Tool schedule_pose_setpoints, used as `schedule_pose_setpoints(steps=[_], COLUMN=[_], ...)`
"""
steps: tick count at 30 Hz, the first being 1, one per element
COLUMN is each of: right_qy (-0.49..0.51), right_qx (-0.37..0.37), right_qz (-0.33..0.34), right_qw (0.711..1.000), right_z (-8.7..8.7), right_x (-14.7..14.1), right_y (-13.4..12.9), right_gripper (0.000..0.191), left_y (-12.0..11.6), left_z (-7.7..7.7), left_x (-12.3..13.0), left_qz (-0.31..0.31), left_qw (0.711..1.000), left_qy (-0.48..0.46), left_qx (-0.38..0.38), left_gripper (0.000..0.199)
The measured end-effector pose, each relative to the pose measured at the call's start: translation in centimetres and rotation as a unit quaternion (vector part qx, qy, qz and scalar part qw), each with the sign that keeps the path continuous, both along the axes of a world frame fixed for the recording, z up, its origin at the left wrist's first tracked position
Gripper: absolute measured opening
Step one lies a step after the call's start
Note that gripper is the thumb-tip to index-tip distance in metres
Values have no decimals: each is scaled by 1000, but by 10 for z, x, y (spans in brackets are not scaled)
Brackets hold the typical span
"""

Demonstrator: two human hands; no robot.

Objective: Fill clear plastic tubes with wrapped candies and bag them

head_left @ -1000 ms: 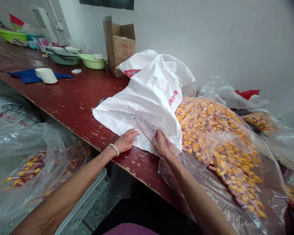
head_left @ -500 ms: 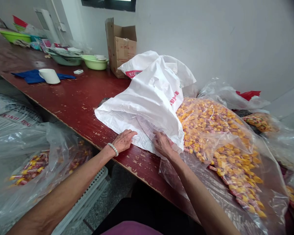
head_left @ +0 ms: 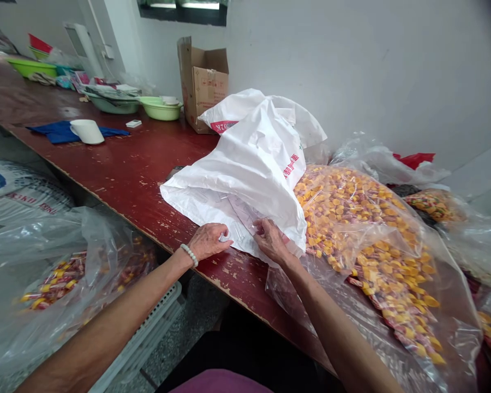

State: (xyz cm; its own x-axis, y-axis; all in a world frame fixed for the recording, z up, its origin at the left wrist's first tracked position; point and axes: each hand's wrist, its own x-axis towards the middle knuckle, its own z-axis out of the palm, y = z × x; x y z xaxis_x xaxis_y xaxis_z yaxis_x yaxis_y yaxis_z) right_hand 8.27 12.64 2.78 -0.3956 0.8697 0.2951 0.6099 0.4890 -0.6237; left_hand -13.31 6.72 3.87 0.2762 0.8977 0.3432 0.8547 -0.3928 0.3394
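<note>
A white woven sack [head_left: 245, 158] lies on the red table [head_left: 126, 185] with its mouth toward me. Small clear plastic pieces [head_left: 239, 232] show inside the opening. My left hand [head_left: 209, 240], a beaded bracelet on its wrist, is at the left part of the sack's lower lip, its fingers curled in; what they hold is too small to name. My right hand [head_left: 272, 240] reaches into the right side of the mouth with bent fingers close to the clear pieces; whether it grips one cannot be made out.
To the right lies a big clear bag [head_left: 360, 218] of yellow-capped items. A cardboard box [head_left: 208, 90], green basins [head_left: 161, 109] and a white mug [head_left: 87, 131] on blue cloth stand farther back. Another clear bag [head_left: 57, 278] is at lower left, beside white crates [head_left: 147, 333].
The fingers of my left hand have curled inward. My right fingers have drawn together slightly above the sack's lip. The view has shifted a little.
</note>
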Motion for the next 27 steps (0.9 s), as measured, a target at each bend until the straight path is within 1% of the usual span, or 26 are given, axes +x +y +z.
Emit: schedule_pose_setpoints(steps=[3,4,6,9,10,11,13,15,17,19,20,23,25,27], right_qy=[30,40,58,90,100,107,113,117,123,129,134,180,216,223], right_qx=[-28,-37,-50,-69,-77,-83,-91,-100,-113,-115,-112,-113,-123,-122], right_qz=[10,10,-1,-32,-43,-55,-75,-90,-98,-107,-110,-105,-82,-46], right_qw=[999,998,997,993,991,989,987,984,981,979,978,972,965,966], right_z=[-3,-4,-5,-4,-4,-3,-3,-3,-3,-5,-5,-7,-6,-2], right_x=[1,2,4,5,5,4,2,0,-1,1,2,4,4,1], right_y=[-2,-3,-5,-7,-7,-8,-8,-8,-10,-12,-13,-15,-17,-19], right_gripper=[25,24,26,34,37,38,38,35,32,33,34,36,36,36], left_y=[6,6,6,7,9,12,21,31,41,48,49,44,36,28], left_z=[-14,-18,-23,-19,-16,-12,-6,-3,-3,-4,-4,-2,0,1], left_x=[12,15,17,11,8,6,6,10,15,18,18,16,13,12], left_qz=[-28,-28,-7,28,33,29,-6,-69,-130,-151,-144,-91,-54,-29], left_qw=[998,997,999,997,997,997,998,992,982,978,982,995,993,984], left_qy=[58,59,22,-52,-53,-39,18,85,134,146,123,3,-66,-134], left_qx=[26,32,34,40,47,54,63,59,37,13,-3,-51,-81,-112], left_gripper=[24,25,24,12,12,18,36,46,43,34,31,24,23,23])
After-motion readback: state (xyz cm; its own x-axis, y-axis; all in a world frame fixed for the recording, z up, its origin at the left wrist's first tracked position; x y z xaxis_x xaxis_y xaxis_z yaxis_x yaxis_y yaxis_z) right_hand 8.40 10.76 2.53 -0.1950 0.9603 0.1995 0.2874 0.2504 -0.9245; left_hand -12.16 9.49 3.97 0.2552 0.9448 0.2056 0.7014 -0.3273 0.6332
